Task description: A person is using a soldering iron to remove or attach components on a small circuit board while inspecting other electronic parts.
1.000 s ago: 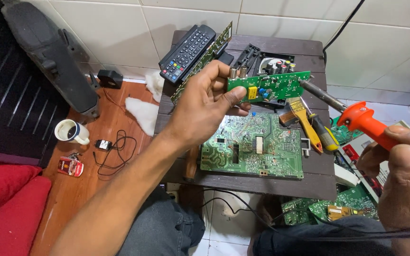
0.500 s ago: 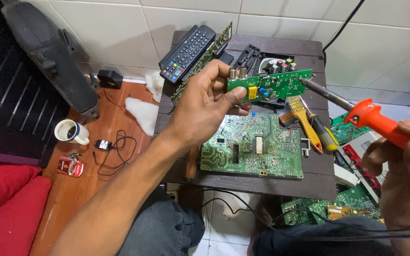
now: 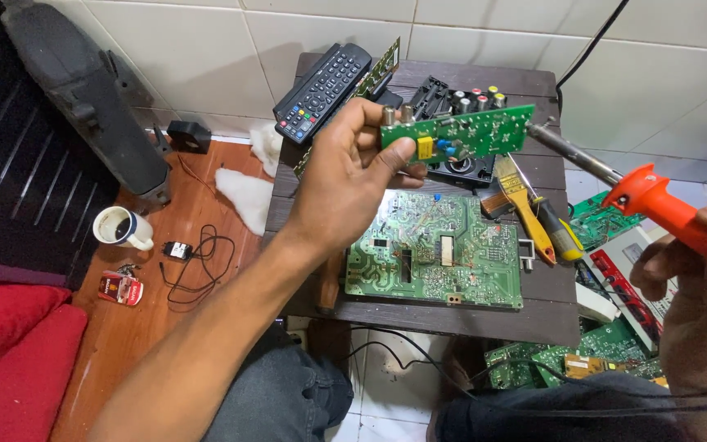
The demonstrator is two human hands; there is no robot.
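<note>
At the far left a dark grey device (image 3: 83, 90) leans against the tiled wall, and a red cushion (image 3: 10, 344) fills the lower corner. On the wooden floor beside them stand a white mug (image 3: 120, 227) with a dark drink, a small red packet (image 3: 121, 288) and a black cable (image 3: 198, 258) lying in loops. Two white rags (image 3: 247, 192) lie near the leg of the small dark wooden table (image 3: 533, 315).

The left hand (image 3: 345, 176) is raised above the table. Its fingers are closed on the left end of a small green circuit board (image 3: 460, 135), with the thumb pressed on the near face. The board is held in the air, almost level, over the back half of the table, and shows a yellow part and some blue ones. Behind the hand a black remote control (image 3: 321, 92) lies at the back left corner of the table.

Below the held board a large green circuit board (image 3: 435, 258) lies flat in the middle of the table. To its right lie a yellow-handled brush (image 3: 525, 200) and a screwdriver (image 3: 556, 233) with a yellow and black handle, side by side.

At the right the right hand (image 3: 701, 278) is wrapped around the orange handle of a soldering iron (image 3: 615, 176). Its metal tip is at the right edge of the small green circuit board; whether it touches cannot be told. More green boards (image 3: 533, 360) lie on the floor under the right hand.
</note>
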